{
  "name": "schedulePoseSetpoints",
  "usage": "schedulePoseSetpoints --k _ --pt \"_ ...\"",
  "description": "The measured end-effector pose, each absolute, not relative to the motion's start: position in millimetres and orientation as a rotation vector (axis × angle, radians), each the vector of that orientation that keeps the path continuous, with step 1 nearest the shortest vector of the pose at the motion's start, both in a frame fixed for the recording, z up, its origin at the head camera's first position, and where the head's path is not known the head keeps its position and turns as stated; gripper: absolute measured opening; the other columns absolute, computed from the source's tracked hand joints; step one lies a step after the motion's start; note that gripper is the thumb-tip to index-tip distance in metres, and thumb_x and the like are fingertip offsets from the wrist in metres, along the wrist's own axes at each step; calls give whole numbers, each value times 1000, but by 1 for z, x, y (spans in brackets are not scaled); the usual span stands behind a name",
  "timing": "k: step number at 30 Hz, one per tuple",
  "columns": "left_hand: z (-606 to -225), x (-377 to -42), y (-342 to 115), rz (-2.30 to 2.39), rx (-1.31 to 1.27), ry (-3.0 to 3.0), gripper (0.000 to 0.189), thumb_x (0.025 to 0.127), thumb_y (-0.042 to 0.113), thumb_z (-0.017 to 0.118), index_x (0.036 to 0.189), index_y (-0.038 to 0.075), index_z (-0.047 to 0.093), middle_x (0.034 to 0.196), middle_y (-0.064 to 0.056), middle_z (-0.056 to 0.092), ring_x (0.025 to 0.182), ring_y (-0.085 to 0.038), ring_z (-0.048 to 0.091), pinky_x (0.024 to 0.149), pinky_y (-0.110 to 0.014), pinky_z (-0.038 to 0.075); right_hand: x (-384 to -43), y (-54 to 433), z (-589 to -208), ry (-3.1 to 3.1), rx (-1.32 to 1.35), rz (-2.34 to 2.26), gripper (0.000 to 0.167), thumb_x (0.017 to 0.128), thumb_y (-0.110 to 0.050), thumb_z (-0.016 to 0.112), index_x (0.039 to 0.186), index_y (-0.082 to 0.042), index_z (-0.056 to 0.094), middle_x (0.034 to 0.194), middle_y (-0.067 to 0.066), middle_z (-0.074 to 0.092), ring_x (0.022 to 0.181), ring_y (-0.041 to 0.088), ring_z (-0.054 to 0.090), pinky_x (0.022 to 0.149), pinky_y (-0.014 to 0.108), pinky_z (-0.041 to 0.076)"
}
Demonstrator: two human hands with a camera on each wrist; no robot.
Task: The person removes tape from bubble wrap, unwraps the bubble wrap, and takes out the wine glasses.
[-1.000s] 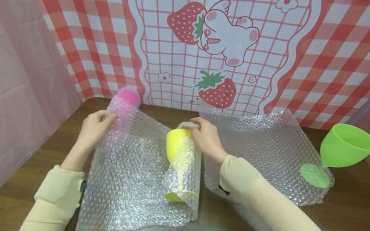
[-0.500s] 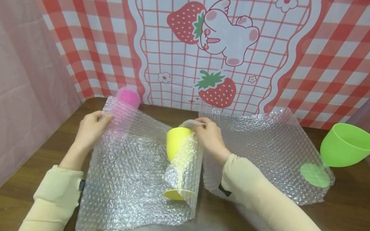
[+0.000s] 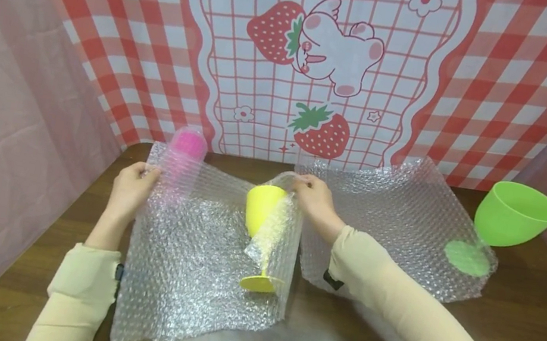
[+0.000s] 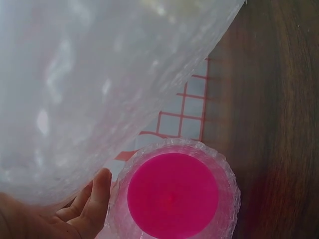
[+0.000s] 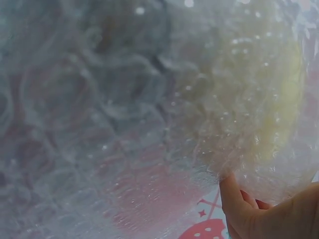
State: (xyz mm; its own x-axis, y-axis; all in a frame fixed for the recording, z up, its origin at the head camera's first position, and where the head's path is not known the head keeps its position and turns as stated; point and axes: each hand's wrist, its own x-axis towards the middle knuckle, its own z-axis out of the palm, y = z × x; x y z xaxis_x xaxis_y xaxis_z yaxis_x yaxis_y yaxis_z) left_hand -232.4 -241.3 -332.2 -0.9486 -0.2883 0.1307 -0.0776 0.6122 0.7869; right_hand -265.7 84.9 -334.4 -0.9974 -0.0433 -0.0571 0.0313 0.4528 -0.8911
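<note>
A yellow goblet (image 3: 260,207) lies on a sheet of bubble wrap (image 3: 187,265), its right side under a turned-over flap. At the sheet's far left corner my left hand (image 3: 133,186) pinches the edge between thumb and fingers. My right hand (image 3: 316,202) pinches the wrap's upper right edge, just beside the goblet's rim. In the left wrist view, a pink round base (image 4: 173,195) wrapped in bubble wrap stands beside the left hand's fingers (image 4: 101,194). The right wrist view has the goblet's yellow blurred behind the plastic, above the right hand's fingers (image 5: 237,201).
Behind the sheet stands the wrapped pink item (image 3: 188,145). On the right, a green goblet (image 3: 512,216) stands with its foot under or on a second bubble wrap sheet (image 3: 378,224). A strawberry-print cloth (image 3: 339,37) hangs behind the wooden table (image 3: 512,331).
My left hand has drifted slightly left with the sheet's corner. The right hand has moved a little right, pulling the flap back, and more of the goblet's foot shows.
</note>
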Motion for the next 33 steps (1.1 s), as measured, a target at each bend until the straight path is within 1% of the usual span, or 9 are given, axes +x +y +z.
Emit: schedulePoseSetpoints --k 4,7,12,14,20,23,27,31,33 --pt "-332 -232 -242 -1244 324 -2599 41 92 28 45 116 -3 55 117 -27 55 105 -38 50 92 -48 40 -267 87 -336 2582 16 -1609 36 95 -25 39 123 -8 52 120 11 55 99 23 52 84 35 47" --pt "-332 -231 -243 -1238 358 -2591 40 92 28 46 116 -2 56 118 -26 55 106 -39 50 93 -48 39 -270 88 -337 2561 45 -1645 35 96 -25 37 121 -6 54 119 13 56 100 26 52 83 37 47" --pt "-332 -231 -246 -1225 405 -2588 41 92 29 45 117 -3 55 117 -27 55 104 -39 50 92 -48 40 -275 92 -341 2535 106 -1700 37 98 -22 31 122 -4 54 126 13 53 118 29 46 99 42 39" --pt "-332 -231 -247 -1222 413 -2595 42 92 30 45 117 -3 54 117 -27 54 104 -39 50 92 -48 40 -275 93 -342 2529 131 -1697 37 98 -22 31 123 -5 53 127 13 53 122 29 44 103 43 35" --pt "-331 -229 -249 -1209 433 -2596 43 92 30 45 118 -3 55 117 -27 55 106 -39 50 93 -48 40 -278 96 -344 2530 180 -1719 36 96 -19 34 119 -4 56 124 15 54 116 30 48 96 41 42" --pt "-330 -229 -251 -1201 436 -2591 43 92 30 44 117 -3 55 117 -27 55 104 -38 50 91 -48 41 -280 98 -345 2544 184 -1727 37 96 -19 33 121 -3 55 126 15 53 117 30 47 98 41 40" --pt "-328 -228 -254 -1201 432 -2580 42 93 28 43 117 -5 54 115 -27 55 101 -36 50 89 -47 42 -283 102 -348 2560 198 -1706 40 96 -19 31 128 -2 49 131 16 49 123 31 42 102 42 36" --pt "-328 -228 -257 -1202 448 -2569 42 93 27 42 118 -5 54 116 -27 54 102 -36 49 90 -47 41 -285 106 -352 2590 226 -1673 42 96 -20 31 131 1 44 132 19 47 123 33 42 100 43 38" --pt "-327 -228 -259 -1209 458 -2570 43 93 27 42 119 -5 53 118 -27 53 103 -36 48 91 -47 40 -286 107 -354 2618 238 -1640 43 96 -20 31 130 2 45 130 20 48 120 33 44 99 43 39"
